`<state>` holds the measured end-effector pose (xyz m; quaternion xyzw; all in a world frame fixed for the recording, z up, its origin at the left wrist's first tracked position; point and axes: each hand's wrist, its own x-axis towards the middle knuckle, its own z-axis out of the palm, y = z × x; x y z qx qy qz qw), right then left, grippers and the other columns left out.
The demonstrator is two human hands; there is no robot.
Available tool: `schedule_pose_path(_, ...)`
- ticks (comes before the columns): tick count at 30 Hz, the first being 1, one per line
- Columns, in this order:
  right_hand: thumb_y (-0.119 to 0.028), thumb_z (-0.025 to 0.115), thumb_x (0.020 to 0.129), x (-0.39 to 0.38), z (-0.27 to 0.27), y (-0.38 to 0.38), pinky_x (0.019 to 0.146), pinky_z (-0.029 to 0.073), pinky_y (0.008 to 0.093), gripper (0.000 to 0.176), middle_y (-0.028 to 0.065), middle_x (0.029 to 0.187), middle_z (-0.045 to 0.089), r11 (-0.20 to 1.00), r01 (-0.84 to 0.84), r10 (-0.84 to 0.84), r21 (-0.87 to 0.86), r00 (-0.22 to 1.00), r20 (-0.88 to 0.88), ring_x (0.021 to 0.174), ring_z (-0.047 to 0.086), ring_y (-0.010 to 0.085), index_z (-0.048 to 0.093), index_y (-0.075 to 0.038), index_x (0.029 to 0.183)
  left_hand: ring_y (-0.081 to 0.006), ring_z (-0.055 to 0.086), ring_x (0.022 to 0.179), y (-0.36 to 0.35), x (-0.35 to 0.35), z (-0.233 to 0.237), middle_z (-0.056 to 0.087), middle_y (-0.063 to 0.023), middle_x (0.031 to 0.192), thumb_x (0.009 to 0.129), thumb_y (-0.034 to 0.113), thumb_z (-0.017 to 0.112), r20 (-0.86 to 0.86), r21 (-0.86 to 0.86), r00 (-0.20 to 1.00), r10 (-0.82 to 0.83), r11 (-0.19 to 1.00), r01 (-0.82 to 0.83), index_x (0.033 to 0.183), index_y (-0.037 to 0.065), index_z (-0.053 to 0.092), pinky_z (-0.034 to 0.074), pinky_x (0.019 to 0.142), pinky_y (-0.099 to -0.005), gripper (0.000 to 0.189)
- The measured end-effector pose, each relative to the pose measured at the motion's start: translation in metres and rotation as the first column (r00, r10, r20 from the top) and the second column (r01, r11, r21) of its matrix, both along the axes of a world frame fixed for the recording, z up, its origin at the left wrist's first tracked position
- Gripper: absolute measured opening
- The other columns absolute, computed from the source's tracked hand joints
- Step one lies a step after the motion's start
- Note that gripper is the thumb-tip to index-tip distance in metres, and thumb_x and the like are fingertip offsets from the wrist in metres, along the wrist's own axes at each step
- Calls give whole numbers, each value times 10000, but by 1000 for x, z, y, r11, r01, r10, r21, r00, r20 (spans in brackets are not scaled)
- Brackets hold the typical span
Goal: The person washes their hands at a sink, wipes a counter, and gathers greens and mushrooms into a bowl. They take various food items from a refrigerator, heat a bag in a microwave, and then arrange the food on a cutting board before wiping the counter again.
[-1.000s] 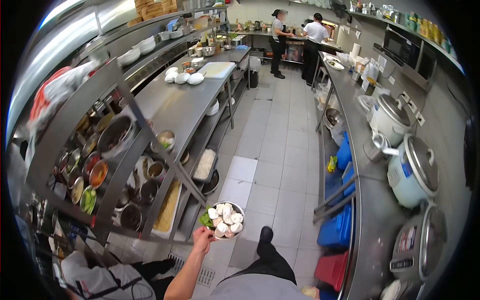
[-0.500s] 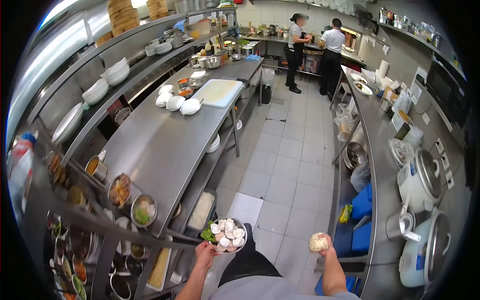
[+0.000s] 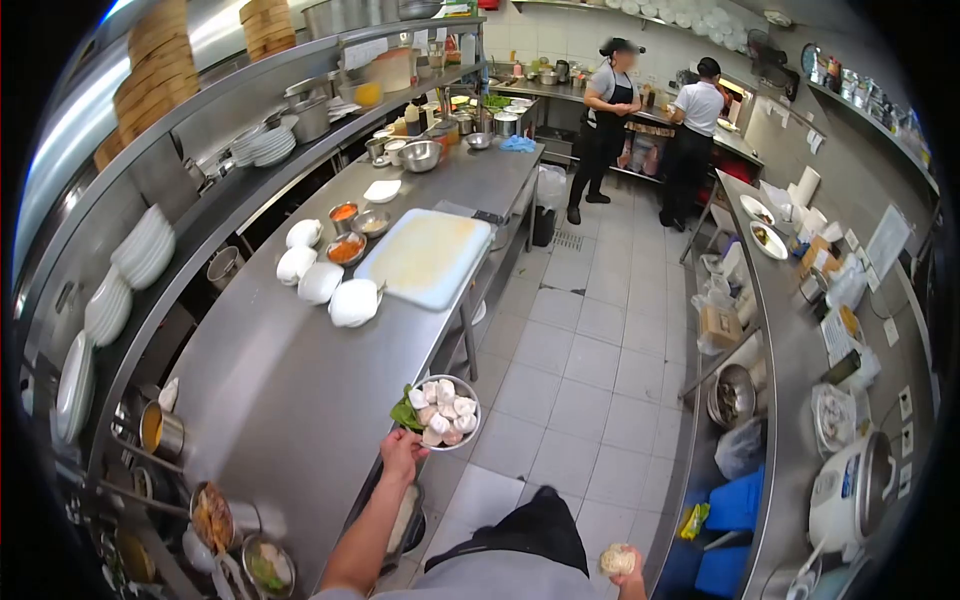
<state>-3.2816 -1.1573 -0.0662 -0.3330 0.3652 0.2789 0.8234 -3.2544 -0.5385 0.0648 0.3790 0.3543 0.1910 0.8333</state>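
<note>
My left hand [image 3: 402, 452] is closed on the rim of a round metal bowl [image 3: 474, 424], held beside the steel table's edge. Inside lie several pale, pinkish-white wontons [image 3: 445, 408] and some green leaves [image 3: 405, 412] on the left side. At the lower right, my right hand [image 3: 630, 568] grips a round nest of pale noodles [image 3: 612, 560], low over the floor tiles. Part of that hand is hidden by the noodles.
On the steel table [image 3: 270, 400] are a cutting board [image 3: 425, 258], several stacks of white bowls [image 3: 320, 283] and small bowls of orange food [image 3: 347, 249]. Two people [image 3: 605, 125] stand at the back. The right counter [image 3: 775, 330] carries a rice cooker [image 3: 845, 500] and plates [image 3: 768, 241].
I have moved forward along the aisle. The bowl in my left hand is now nearer the table edge and the cutting board. My right hand is lower in view, with the noodles still held.
</note>
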Motion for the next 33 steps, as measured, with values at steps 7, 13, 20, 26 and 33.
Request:
schedule_pose_path(7, -280, 570, 731, 175, -18, 18, 666, 564, 476, 260, 104, 824, 633, 993, -113, 115, -25, 992, 55, 731, 642, 325, 598, -69, 880, -176, 614, 624, 61, 161, 1, 613, -89, 779, 791, 13, 609, 38, 16, 985, 171, 985, -171, 804, 41, 527, 555, 529, -283, 87)
schedule_pose_path(13, -269, 618, 742, 428, 35, 127, 631, 585, 428, 279, 97, 838, 639, 853, -451, 480, -263, 875, 59, 732, 665, 274, 598, -59, 924, -191, 609, 740, 99, 255, 14, 599, -96, 861, 807, 23, 604, 11, -40, 947, 322, 946, -321, 869, 22, 538, 557, 567, -296, 91)
schedule_pose_path(20, -166, 674, 741, 624, 185, 371, 705, 560, 391, 256, 89, 885, 627, 730, -566, 676, -382, 679, 286, 818, 648, 237, 594, -42, 949, -190, 602, 792, 156, 344, -13, 595, -94, 895, 815, 15, 597, -41, -100, 883, 468, 877, -470, 891, 16, 542, 563, 606, -304, 94)
schedule_pose_path(26, -154, 696, 752, 695, 274, 573, 657, 534, 356, 284, 134, 912, 668, 368, -511, 929, -777, 181, 322, 764, 668, 195, 613, 8, 971, -165, 602, 735, 192, 388, -43, 604, -68, 825, 824, 19, 630, 26, -149, 800, 599, 794, -589, 846, 45, 539, 561, 625, -302, 97)
schedule_pose_path(33, -170, 757, 655, 718, 317, 744, 767, 483, 430, 381, 162, 958, 628, 307, 321, 923, -896, -330, 198, 901, 621, 318, 595, -6, 959, -169, 628, 736, 170, 389, -17, 633, -63, 862, 898, 170, 625, -46, -173, 778, 627, 762, -624, 887, 94, 514, 547, 591, -334, 135)
